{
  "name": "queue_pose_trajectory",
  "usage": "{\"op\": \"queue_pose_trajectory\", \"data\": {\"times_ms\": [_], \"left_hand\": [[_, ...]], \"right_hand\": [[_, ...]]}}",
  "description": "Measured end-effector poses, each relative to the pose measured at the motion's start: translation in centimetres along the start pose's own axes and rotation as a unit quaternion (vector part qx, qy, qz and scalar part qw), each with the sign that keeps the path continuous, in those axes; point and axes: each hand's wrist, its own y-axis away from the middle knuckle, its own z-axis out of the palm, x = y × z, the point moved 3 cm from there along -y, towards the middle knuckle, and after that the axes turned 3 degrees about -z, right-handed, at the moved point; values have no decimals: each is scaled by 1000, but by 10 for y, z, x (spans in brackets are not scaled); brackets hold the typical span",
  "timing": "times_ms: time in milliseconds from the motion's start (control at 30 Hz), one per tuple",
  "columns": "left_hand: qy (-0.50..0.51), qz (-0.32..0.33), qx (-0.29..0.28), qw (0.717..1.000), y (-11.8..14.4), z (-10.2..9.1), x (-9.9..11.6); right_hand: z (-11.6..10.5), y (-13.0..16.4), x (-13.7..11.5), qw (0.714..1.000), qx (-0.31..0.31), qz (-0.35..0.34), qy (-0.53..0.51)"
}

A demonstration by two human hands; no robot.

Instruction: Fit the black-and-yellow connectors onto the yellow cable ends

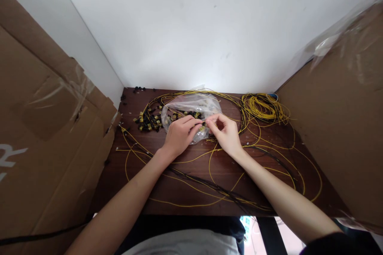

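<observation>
Both pinching one tiny yellow connector (202,128): left hand (179,135), right hand (226,131). Plastic bag (191,107) at twelve o'clock. Could slip, get lost among tangled yellow wires (209,159).

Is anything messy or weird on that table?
Yes. Yellow wires sprawl in loose loops across the dark table, some hanging over its front edge. A few small black bits lie scattered at the back left corner. The left hand and right hand pinch a small piece above a clear plastic bag.
</observation>
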Motion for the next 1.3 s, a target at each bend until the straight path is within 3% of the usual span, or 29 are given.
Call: {"op": "queue_pose_trajectory", "data": {"times_ms": [233,733,1000,1300], "left_hand": [[56,-32,18,998,-2,-1,-3],[68,-35,17,997,-3,-1,-2],[64,-38,1,997,-4,-1,-1],[66,-21,2,998,-2,0,-2]], "right_hand": [[0,-2,7,999,23,17,-34],[1,-1,-2,999,-15,-28,12],[-3,-3,3,999,23,-23,11],[0,-1,-5,997,-27,-64,41]]}}
